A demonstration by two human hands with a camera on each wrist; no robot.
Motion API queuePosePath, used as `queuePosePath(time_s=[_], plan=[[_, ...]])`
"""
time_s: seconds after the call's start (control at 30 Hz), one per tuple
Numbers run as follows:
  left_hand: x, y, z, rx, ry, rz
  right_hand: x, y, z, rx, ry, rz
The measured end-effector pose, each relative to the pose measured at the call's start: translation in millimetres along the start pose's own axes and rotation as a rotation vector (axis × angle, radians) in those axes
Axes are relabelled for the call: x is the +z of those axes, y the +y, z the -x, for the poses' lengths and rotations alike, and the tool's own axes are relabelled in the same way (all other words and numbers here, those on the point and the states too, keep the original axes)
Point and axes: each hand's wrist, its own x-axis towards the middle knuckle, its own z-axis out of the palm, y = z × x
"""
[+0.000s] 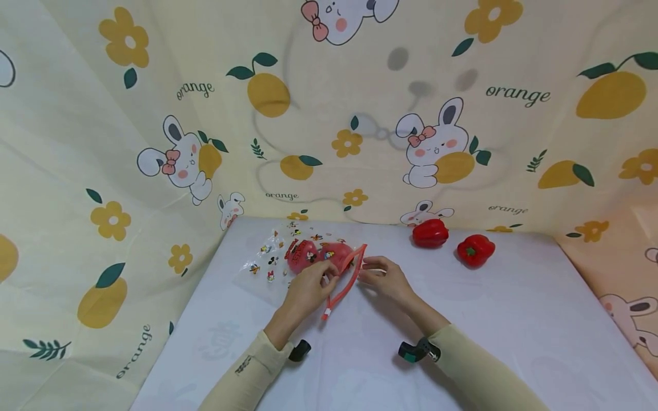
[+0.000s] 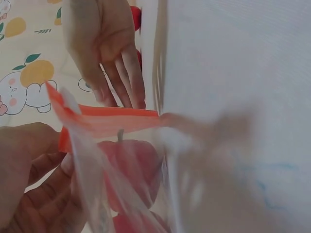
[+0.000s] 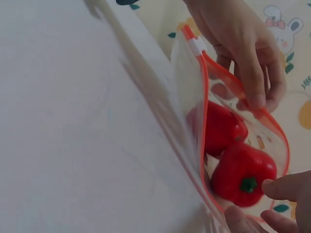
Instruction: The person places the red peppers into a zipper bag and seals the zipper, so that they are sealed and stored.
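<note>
A clear zip bag with cartoon prints and an orange-red rim lies on the table, its mouth spread toward the right. Inside are two red bell peppers; the nearer pepper shows its green stem, and the other pepper sits behind it. My left hand pinches the far edge of the rim between thumb and fingers. At the mouth is my right hand, fingers extended beside the rim and near the closer pepper; whether it touches either is unclear. A white slider sits at one rim end.
Two more red peppers stand at the back right of the table, one pepper by the back edge and another pepper closer. Printed cloth rises behind and beside the white tabletop.
</note>
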Motion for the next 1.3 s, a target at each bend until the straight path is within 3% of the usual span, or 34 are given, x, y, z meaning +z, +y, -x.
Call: queuePosePath(time_s=[0.2, 0.53, 0.87, 1.13, 1.3], plan=[[-0.7, 0.8, 0.7, -0.012, -0.013, 0.057, -21.8, 2, 9, 0.008, 0.019, 0.059], [-2.6, -2.1, 2.4, -0.028, -0.020, 0.089, -54.8, 4, 20, -0.099, 0.052, 0.211], [-2.4, -4.6, 2.4, -0.042, -0.030, 0.105, -93.6, 10, 29, -0.143, 0.086, 0.307], [-3.3, -5.5, 2.7, -0.026, -0.020, 0.107, -125.1, 14, 33, -0.234, 0.094, 0.459], [-4.0, -5.0, 2.9, -0.031, -0.019, 0.087, -146.0, 9, 37, -0.236, 0.112, 0.518]])
